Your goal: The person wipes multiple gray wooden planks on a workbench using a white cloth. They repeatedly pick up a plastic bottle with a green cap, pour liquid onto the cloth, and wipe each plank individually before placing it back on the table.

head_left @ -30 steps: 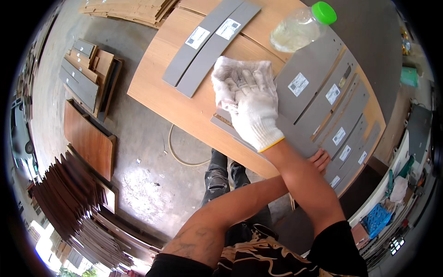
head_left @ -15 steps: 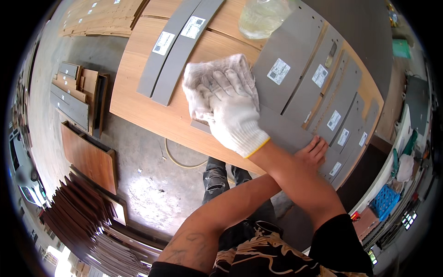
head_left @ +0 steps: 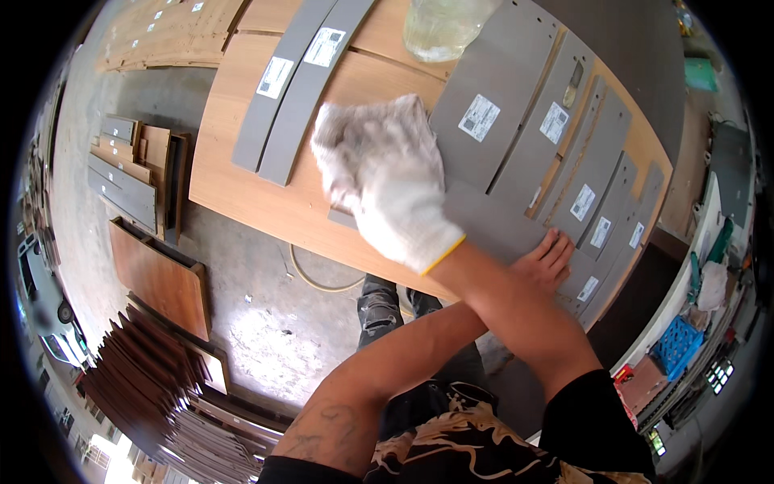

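My arms cross over the worktable. My right hand (head_left: 395, 189), in a white knitted glove with a yellow cuff edge, presses a crumpled whitish cloth (head_left: 371, 129) on a grey panel near the table's front edge. Motion smears the gloved fingers. My bare left hand (head_left: 548, 262) lies on the right part of that grey panel (head_left: 492, 222), fingers stretched out. Beyond the cloth are two narrow grey strips (head_left: 290, 121) with white labels. Several other labelled grey panels (head_left: 476, 153) lie to the right, one bearing a small brush-like tool (head_left: 573, 84).
A clear plastic container (head_left: 443, 32) with pale contents stands at the table's far side. Left on the floor are stacked boards (head_left: 129, 181), a brown wooden panel (head_left: 161, 274) and a row of dark brown slats (head_left: 145, 387). A hose (head_left: 310, 282) curves below the table; a blue basket (head_left: 676, 348) is at right.
The gloved right hand and cloth shift slightly left in the picture, and the glove is now blurred. The whole view has shifted a little too. My left hand stays on the panel.
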`<act>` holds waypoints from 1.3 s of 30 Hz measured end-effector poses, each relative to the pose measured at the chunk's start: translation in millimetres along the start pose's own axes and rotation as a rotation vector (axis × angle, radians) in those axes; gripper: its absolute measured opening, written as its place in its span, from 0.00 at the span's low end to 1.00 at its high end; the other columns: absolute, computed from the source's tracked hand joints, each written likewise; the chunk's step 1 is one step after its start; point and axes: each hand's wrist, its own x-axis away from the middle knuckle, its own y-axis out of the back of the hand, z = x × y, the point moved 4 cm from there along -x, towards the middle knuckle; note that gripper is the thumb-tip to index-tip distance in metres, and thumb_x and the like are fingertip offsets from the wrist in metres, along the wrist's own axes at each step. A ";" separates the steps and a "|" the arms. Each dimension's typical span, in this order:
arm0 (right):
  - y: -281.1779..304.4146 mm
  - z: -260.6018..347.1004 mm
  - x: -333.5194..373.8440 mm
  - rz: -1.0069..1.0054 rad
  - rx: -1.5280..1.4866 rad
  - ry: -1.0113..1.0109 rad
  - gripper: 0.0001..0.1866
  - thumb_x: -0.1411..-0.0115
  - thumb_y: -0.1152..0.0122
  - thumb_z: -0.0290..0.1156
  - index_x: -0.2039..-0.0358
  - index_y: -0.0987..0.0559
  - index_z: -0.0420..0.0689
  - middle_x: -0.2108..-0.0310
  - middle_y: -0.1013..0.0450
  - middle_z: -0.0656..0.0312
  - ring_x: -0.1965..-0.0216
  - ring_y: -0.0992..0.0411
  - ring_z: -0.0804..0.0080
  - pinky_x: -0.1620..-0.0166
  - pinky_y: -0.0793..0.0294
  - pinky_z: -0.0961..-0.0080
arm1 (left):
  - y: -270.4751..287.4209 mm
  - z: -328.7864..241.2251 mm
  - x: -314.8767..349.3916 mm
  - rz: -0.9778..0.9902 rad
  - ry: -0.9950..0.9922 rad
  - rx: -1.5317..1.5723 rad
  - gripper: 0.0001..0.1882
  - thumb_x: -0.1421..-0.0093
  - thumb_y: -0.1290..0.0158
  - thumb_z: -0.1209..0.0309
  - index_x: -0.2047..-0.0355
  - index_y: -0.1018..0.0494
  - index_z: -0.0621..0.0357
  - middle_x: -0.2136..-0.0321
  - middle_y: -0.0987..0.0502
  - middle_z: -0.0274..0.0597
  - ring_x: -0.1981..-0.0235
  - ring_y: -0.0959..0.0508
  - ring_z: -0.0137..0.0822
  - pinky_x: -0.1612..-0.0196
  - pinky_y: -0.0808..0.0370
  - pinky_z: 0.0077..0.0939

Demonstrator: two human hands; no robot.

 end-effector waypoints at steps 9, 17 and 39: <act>-10.9 8.7 37.1 -0.112 -0.218 0.195 0.26 0.36 0.41 0.45 0.40 0.19 0.48 0.33 0.28 0.57 0.26 0.39 0.55 0.21 0.54 0.53 | 1.2 -4.4 -8.2 0.004 0.017 -0.013 0.25 0.33 0.54 0.61 0.38 0.25 0.56 0.30 0.38 0.64 0.26 0.43 0.62 0.24 0.54 0.64; -11.2 -5.0 77.1 -0.103 -0.443 0.271 0.25 0.40 0.37 0.37 0.43 0.18 0.45 0.42 0.22 0.54 0.32 0.32 0.55 0.25 0.46 0.48 | -10.1 -9.6 -9.0 -0.064 0.014 -0.074 0.24 0.34 0.52 0.62 0.41 0.24 0.59 0.32 0.35 0.64 0.28 0.39 0.60 0.23 0.53 0.63; -4.4 -40.6 76.6 -0.198 -0.034 0.199 0.25 0.37 0.39 0.39 0.40 0.20 0.48 0.38 0.27 0.52 0.33 0.36 0.45 0.26 0.47 0.47 | -39.2 -13.5 -19.9 -0.421 0.141 -0.064 0.17 0.45 0.46 0.67 0.59 0.20 0.66 0.42 0.25 0.61 0.34 0.31 0.60 0.25 0.44 0.63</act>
